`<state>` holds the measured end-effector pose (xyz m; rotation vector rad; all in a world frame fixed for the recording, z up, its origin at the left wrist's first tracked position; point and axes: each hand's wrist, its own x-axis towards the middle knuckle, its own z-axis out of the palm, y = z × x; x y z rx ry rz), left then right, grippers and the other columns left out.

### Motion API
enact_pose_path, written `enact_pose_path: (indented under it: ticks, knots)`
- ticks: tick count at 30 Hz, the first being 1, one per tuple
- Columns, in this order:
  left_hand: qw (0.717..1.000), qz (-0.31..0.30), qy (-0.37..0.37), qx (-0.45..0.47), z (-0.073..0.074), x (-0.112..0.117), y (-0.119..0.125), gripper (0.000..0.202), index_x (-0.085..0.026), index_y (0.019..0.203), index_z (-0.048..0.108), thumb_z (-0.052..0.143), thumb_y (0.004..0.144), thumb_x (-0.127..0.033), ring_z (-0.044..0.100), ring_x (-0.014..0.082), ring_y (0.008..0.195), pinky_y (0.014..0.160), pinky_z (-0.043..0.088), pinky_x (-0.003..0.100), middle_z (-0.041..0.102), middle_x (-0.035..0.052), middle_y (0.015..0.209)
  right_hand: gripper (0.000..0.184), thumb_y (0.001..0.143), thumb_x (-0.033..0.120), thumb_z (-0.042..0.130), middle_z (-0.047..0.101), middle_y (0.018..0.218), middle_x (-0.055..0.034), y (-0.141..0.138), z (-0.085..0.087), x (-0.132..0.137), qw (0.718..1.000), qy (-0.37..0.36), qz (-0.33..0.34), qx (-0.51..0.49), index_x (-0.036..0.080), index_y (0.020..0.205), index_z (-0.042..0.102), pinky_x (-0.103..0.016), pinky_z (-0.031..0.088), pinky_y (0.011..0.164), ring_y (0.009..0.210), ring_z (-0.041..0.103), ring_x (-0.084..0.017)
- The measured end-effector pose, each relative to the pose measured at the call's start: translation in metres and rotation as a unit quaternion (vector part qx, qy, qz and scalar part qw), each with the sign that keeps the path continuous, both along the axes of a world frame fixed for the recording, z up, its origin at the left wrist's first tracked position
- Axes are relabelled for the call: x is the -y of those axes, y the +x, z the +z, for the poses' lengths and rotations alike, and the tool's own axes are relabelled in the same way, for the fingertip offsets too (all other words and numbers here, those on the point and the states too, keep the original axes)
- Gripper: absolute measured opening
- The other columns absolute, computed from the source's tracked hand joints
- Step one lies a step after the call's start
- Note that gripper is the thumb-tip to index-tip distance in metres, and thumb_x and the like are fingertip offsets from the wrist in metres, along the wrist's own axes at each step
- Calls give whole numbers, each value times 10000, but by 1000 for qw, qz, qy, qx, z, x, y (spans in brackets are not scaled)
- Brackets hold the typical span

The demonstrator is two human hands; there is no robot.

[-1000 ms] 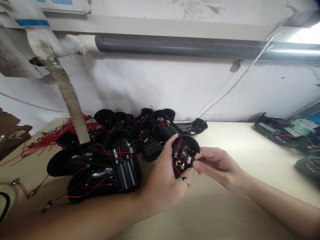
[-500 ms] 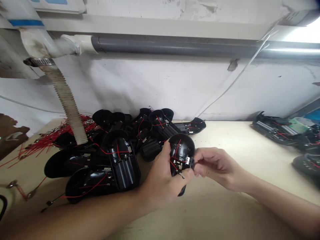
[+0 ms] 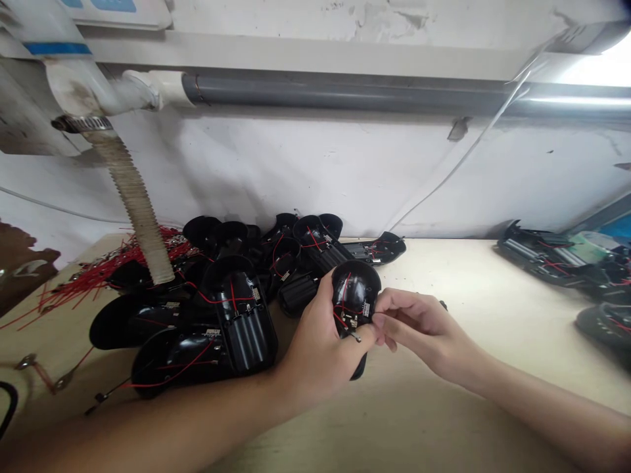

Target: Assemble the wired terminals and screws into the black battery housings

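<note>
My left hand [image 3: 323,335] is wrapped round a black plastic housing [image 3: 355,282] with a rounded, hollow end facing me. Inside it are red wires, small metal contacts and a small white-marked part at the right rim. My left thumb lies across its front. At that right edge, my right hand [image 3: 411,325] has thumb and forefinger pinched together against the housing; whatever lies between the fingertips is hidden. Close by on the left rests a similar black housing [image 3: 249,341] with ribbed battery slots and a red wire.
More black housings [image 3: 185,355] are heaped left and behind my hands. A bundle of red wires [image 3: 113,269] lies at the far left under a ribbed hose [image 3: 135,203]. More housings [image 3: 547,253] lie at the right on the wooden table [image 3: 458,263]. A wall stands behind.
The housing in my left hand has shifted slightly left and up. My right fingers have moved a little left along its edge, with the pinch changing shape.
</note>
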<state>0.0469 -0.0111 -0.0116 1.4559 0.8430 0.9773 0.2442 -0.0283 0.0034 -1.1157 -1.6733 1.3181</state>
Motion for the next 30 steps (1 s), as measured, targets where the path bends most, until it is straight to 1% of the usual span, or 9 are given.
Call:
enact_pose_path:
  ticks: [3, 5, 8, 11, 15, 19, 22, 26, 30]
  knots:
    - [1000, -1, 6, -7, 1, 0, 1, 507, -215, 1345, 540, 695, 870, -126, 670, 226, 1161, 1028, 515, 385, 714, 44, 1251, 329, 1081, 397, 592, 656, 748, -41, 3, -1, 2, 999, 35, -12, 18, 161, 857, 642, -217, 476, 578, 642, 555, -98]
    - [1000, 0, 11, -13, 1, 0, 2, 562, -223, 1390, 522, 701, 868, -121, 670, 236, 1203, 1068, 507, 406, 708, 54, 1311, 236, 1075, 346, 601, 627, 746, -23, 6, -4, 3, 993, 103, -32, 38, 183, 907, 620, -222, 449, 558, 639, 537, -100]
    - [999, 6, 37, -20, 1, 0, 1, 626, -242, 1448, 485, 727, 879, -147, 653, 243, 1270, 1110, 500, 414, 688, 61, 1373, 41, 1042, 224, 625, 576, 764, 14, 9, -8, 5, 971, 222, -39, 82, 228, 1072, 597, -223, 438, 544, 631, 527, -98]
    - [997, 12, 72, -21, 1, 0, 1, 637, -240, 1484, 450, 737, 916, -211, 624, 249, 1326, 1144, 494, 420, 654, 84, 1429, 200, 1038, 158, 603, 538, 728, 45, 9, -10, 4, 952, 275, -22, 133, 253, 1214, 605, -203, 401, 491, 552, 470, -73]
    - [996, 8, 81, -22, -1, -1, 1, 610, -220, 1489, 443, 718, 945, -236, 614, 251, 1341, 1171, 485, 444, 647, 104, 1430, 266, 1049, 153, 607, 571, 675, 57, 10, -9, 1, 931, 320, -23, 171, 249, 1291, 660, -205, 369, 456, 493, 420, -60]
    - [997, 5, 73, -17, -4, 0, 2, 671, -205, 1524, 413, 727, 932, -227, 584, 257, 1393, 1218, 452, 473, 610, 124, 1487, 250, 1044, 162, 632, 719, 762, 13, 11, -9, -1, 919, 345, -22, 188, 227, 1267, 726, -212, 415, 469, 506, 513, -59]
    - [997, 11, 68, -26, -6, 2, 2, 738, -190, 1558, 380, 728, 908, -201, 551, 269, 1436, 1250, 423, 496, 567, 143, 1539, 211, 1039, 194, 658, 772, 832, -21, 10, -8, -1, 919, 346, -28, 186, 204, 1224, 760, -208, 449, 469, 526, 558, -66]
    - [998, 8, 61, -34, -6, 3, 1, 834, -184, 1600, 331, 719, 864, -150, 512, 295, 1482, 1274, 398, 530, 492, 165, 1615, 203, 1020, 224, 703, 750, 795, -16, 7, -8, -2, 920, 342, -32, 187, 185, 1202, 783, -205, 482, 480, 526, 559, -68]
    - [998, 1, 54, -36, -5, 2, 1, 845, -181, 1612, 313, 710, 866, -154, 508, 308, 1489, 1279, 389, 546, 472, 175, 1636, 159, 1014, 187, 699, 703, 741, 2, 6, -8, -2, 920, 340, -36, 191, 183, 1139, 797, -216, 453, 476, 526, 538, -68]
